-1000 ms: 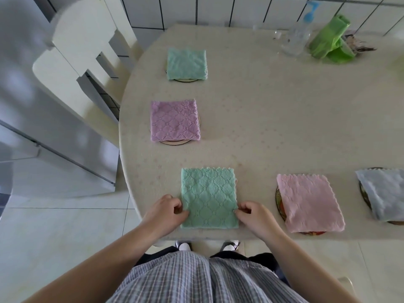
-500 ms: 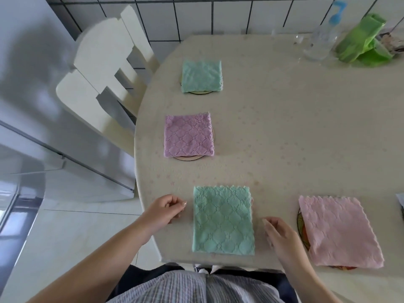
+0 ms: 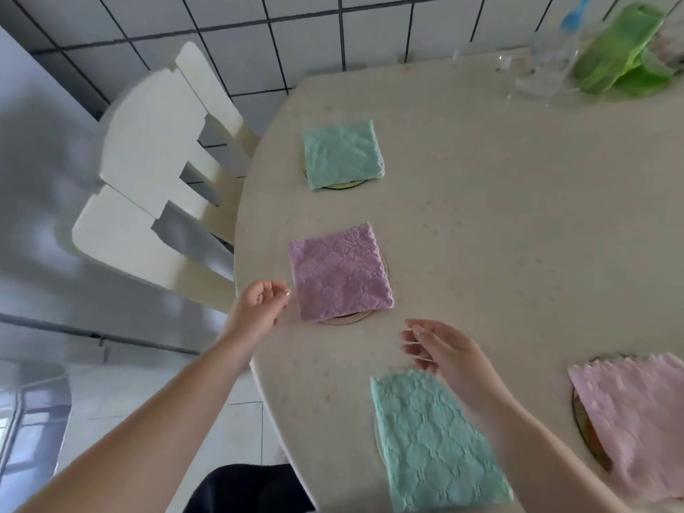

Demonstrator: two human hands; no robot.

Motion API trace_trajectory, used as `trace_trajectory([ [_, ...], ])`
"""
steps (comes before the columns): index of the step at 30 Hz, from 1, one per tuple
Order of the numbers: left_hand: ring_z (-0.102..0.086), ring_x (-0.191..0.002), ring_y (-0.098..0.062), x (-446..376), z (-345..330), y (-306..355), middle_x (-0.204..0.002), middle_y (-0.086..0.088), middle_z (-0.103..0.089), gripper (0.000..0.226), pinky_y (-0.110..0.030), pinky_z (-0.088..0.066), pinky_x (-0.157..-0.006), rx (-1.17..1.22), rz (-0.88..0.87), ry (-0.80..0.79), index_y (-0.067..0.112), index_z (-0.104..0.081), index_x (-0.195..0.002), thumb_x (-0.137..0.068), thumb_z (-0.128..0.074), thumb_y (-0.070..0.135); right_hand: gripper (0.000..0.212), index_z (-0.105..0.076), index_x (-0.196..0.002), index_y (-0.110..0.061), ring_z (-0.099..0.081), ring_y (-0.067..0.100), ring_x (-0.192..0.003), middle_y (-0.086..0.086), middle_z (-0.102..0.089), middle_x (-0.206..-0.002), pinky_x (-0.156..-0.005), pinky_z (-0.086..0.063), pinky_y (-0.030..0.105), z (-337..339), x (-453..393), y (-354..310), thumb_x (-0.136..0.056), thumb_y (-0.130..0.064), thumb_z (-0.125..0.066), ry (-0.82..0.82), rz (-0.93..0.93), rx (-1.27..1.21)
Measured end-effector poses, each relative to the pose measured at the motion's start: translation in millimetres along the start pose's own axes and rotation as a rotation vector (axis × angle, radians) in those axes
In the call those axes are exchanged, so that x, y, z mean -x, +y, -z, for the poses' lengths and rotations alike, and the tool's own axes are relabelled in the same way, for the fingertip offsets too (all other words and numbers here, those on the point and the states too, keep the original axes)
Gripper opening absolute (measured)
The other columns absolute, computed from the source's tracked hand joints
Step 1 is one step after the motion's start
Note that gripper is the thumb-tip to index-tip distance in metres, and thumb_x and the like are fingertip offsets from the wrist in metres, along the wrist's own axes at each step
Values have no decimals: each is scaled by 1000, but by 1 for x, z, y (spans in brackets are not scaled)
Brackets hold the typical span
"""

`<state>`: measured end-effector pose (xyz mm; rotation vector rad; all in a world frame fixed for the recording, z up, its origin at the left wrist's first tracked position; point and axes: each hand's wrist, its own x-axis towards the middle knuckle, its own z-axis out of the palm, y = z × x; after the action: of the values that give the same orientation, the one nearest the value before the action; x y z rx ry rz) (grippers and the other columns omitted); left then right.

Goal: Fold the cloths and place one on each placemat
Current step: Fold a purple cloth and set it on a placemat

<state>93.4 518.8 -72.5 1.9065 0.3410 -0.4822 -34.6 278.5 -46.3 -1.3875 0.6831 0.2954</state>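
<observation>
Several folded cloths lie on the beige table (image 3: 499,253). A green cloth (image 3: 433,442) lies at the near edge, over a barely visible placemat. A purple cloth (image 3: 338,274) covers a round placemat (image 3: 344,318) in the middle left. A teal cloth (image 3: 342,153) sits on another placemat (image 3: 342,185) farther back. A pink cloth (image 3: 633,420) rests on a dark placemat (image 3: 583,420) at the right. My left hand (image 3: 257,305) hovers just left of the purple cloth, fingers loosely curled, holding nothing. My right hand (image 3: 444,353) hovers beyond the green cloth's far corner, fingers relaxed and empty.
A cream chair (image 3: 163,179) stands at the table's left side. A clear spray bottle (image 3: 551,64) and a green bag (image 3: 622,57) sit at the far right corner. A tiled wall runs behind the table.
Both hands let go of the green cloth and moved away from it toward the purple cloth. The camera view swung forward and left.
</observation>
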Motion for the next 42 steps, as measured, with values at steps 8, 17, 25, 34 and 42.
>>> trace_trajectory([
  [8,-59,-83,-14,-120,22,36,-83,12,-62,11,-33,-48,-87,-399,-292,-290,23,-60,-94,-85,-65,19,17,-62,-100,-28,-62,7,-98,-8,-64,-104,-83,-46,21,-114,-24,5,-94,-17,-51,85,-126,-221],
  [17,-62,-84,-21,-141,19,55,-87,-2,-67,6,-26,-41,-69,-747,-478,-451,15,-67,-88,-84,-65,20,21,-66,-91,-36,-57,-9,-66,-21,-63,-77,-62,-37,9,-143,-37,7,-92,-19,-54,334,-76,59],
  [25,-42,-129,-21,-119,-5,28,-136,-4,-51,50,-44,-29,-105,-915,-1463,-673,18,-53,-127,-83,-50,43,60,-54,-125,-26,-35,24,-128,10,-51,-136,-98,-38,51,-144,-47,18,-68,-43,-59,742,256,992],
  [34,-46,-126,-22,-199,-1,60,-133,-4,-54,58,-42,-32,-108,-856,-1096,-494,14,-51,-130,-86,-44,50,67,-49,-123,-32,-37,17,-127,3,-53,-135,-93,-41,60,-129,-54,24,-62,-61,-59,650,180,1035],
  [42,-58,-94,-18,-271,-13,154,-103,-1,-60,29,-21,-39,-75,-300,-381,-59,10,-57,-116,-90,-55,24,41,-55,-126,-27,-53,2,-109,-12,-56,-124,-95,-46,25,-146,-141,-76,-86,-33,-57,432,309,541],
])
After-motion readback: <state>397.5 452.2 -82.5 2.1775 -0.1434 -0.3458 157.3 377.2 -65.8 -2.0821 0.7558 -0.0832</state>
